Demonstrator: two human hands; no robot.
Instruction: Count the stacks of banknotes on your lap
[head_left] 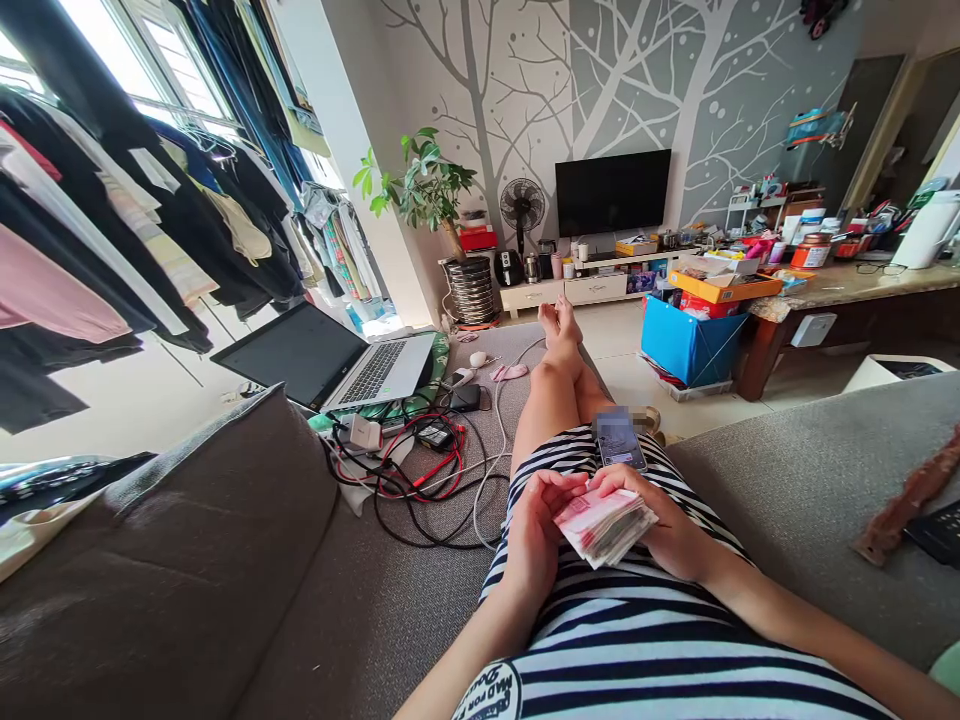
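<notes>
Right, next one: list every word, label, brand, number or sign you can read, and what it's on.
"MAD FOR": round white patch on the navy-and-white striped fabric garment; the lettering beneath is partly cut off, perhaps "Dow".
Too blurred or small: print on the thick stack of pink paper banknotes; screen text on the dark rectangular phone; keys of the silver laptop; label on the orange-brown jar.

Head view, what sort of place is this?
Most likely a living room in a home: there is a grey sofa, a television on a low cabinet against the far wall, and clothes hanging at the picture's left.
</notes>
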